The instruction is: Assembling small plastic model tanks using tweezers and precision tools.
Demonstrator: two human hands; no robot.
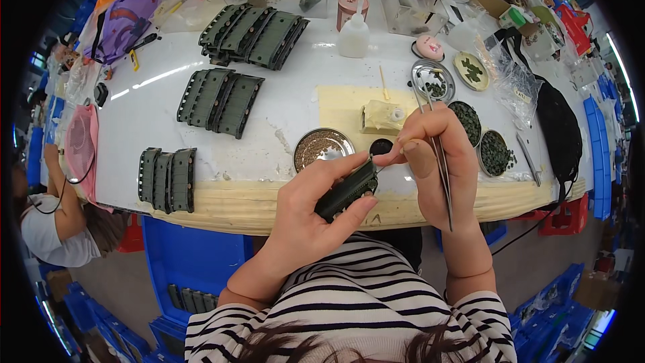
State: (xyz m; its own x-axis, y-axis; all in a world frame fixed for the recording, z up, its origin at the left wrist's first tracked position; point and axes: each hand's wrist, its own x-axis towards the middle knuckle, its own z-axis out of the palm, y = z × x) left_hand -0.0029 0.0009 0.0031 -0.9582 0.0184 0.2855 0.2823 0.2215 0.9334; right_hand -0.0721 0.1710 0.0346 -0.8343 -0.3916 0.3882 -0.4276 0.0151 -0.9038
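My left hand [299, 198] is closed around a dark green ribbed plastic part [344, 193], held tilted above the table's front edge. My right hand [450, 151] keeps metal tweezers [443, 178] tucked in it, their tips pointing up and away. The thumb and forefinger of that hand meet at the upper end of the green part; anything tiny between them is too small to make out. Just beyond lie a round metal dish [299, 161] of small brown bits and a little black pot [381, 146]. A bottle in a yellow taped holder [377, 118] stands behind.
Stacked green ribbed panels [252, 33] fill the left side. To the right sit dishes of dark green pieces [496, 152], a metal tool [529, 159] and a black cloth bag [557, 128]. A white squeeze bottle [354, 37] stands farther back. Another person [57, 215] sits at left.
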